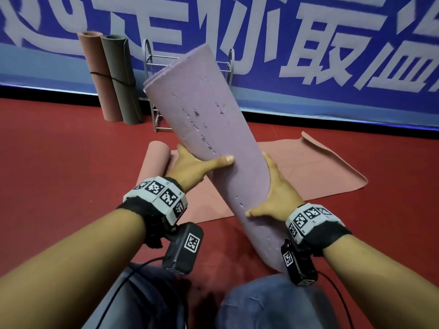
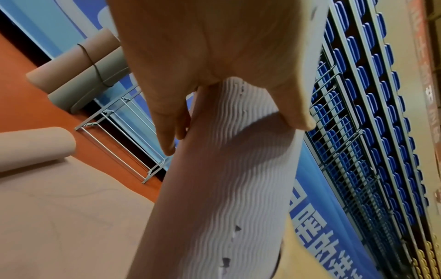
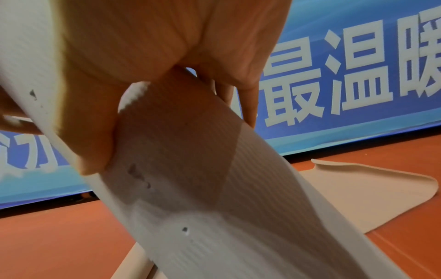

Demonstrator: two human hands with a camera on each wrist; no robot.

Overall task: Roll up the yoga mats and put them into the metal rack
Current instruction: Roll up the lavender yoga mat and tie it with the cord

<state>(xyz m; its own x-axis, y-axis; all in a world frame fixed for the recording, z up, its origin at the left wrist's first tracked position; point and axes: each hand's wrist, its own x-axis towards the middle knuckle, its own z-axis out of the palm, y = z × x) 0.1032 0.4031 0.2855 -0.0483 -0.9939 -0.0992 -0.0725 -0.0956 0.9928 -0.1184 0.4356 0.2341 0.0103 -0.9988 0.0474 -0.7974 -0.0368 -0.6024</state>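
Note:
A rolled purple yoga mat (image 1: 209,119) with small tears in its ribbed surface is held off the floor, tilted with its top end up and to the left. My left hand (image 1: 202,162) grips its middle from the left, thumb across the front. Lower down, my right hand (image 1: 275,191) grips it from the right. The wrist views show the same mat (image 2: 214,188) (image 3: 190,169) under my left hand (image 2: 214,56) and right hand (image 3: 167,37). The metal rack (image 1: 230,67) stands against the banner wall, mostly hidden behind the mat's top end.
A pink mat (image 1: 320,172) lies on the red floor, rolled at its left end (image 1: 155,160). A rolled pink mat (image 1: 97,74) and a rolled grey mat (image 1: 121,77) lean on the blue banner, left of the rack. My knees are at the bottom.

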